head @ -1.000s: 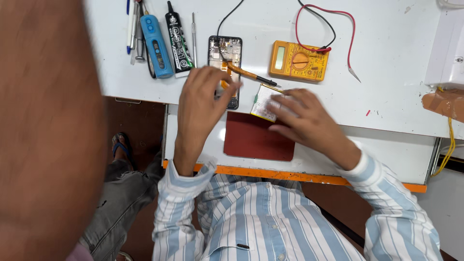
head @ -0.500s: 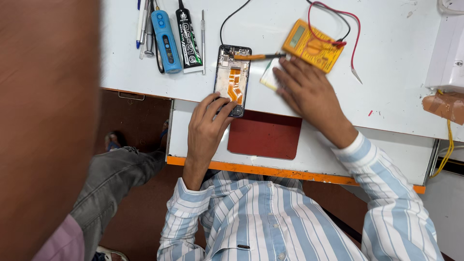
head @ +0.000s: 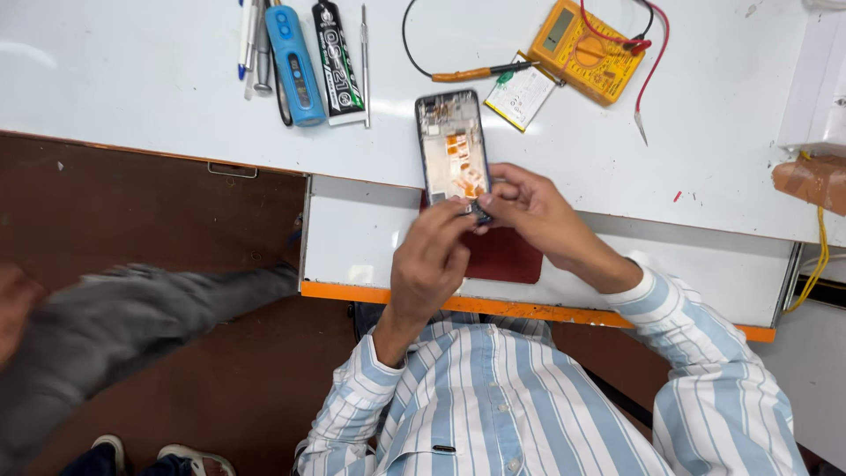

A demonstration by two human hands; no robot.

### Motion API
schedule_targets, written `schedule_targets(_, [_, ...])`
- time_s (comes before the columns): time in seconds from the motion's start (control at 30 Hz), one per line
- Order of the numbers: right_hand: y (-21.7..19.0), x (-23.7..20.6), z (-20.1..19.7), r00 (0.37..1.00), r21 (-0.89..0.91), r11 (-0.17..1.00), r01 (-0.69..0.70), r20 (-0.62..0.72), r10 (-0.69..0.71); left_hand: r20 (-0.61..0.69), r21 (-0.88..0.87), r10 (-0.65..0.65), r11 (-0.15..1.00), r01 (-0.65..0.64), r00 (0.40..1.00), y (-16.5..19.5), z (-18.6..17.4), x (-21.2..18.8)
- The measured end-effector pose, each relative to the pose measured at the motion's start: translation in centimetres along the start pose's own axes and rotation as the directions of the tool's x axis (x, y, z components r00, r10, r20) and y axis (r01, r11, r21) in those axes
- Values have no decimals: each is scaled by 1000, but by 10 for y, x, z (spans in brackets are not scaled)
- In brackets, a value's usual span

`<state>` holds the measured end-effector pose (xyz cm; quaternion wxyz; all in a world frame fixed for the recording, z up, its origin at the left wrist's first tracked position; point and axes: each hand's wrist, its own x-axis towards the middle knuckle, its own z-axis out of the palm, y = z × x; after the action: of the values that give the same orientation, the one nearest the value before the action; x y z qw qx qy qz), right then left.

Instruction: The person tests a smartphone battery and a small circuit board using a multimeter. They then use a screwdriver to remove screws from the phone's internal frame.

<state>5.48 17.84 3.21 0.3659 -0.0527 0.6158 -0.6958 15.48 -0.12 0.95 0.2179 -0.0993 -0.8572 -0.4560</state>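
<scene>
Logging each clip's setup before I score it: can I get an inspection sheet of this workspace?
Surface: white worktop, with a pulled-out drawer holding a dark red mat.
Job's things: opened phone, innards showing, lying at the worktop's edge.
Clutter: blue tool, black tube, pens, flat battery, yellow multimeter.
Hands: left hand and right hand both pinch the phone's lower end.
Cables: black and red meter leads; yellow cable at right.
Surroundings: another person's grey trouser leg, blurred, on the brown floor.
</scene>
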Motion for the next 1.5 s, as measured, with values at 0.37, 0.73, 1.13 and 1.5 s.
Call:
schedule_targets(0.37, [4, -28, -8, 956, -417, 882, 222, -84, -280, 334, -925, -347, 59, 375, 877, -6, 36, 45])
schedule_targets(0.73, [-14, -38, -13, 807, -880, 366, 302, 32, -589, 359, -912, -333, 76, 404, 872, -4, 50, 71])
schedule_targets(1.13, [-21, -38, -23, 872, -929, 306, 209, 36, -488, 420, -837, -275, 252, 486, 865, -3, 64, 85])
schedule_targets(1.5, [-23, -39, -29, 922, -914, 368, 171, 17, -387, 416, -812, -271, 320, 489, 868, -5, 75, 87])
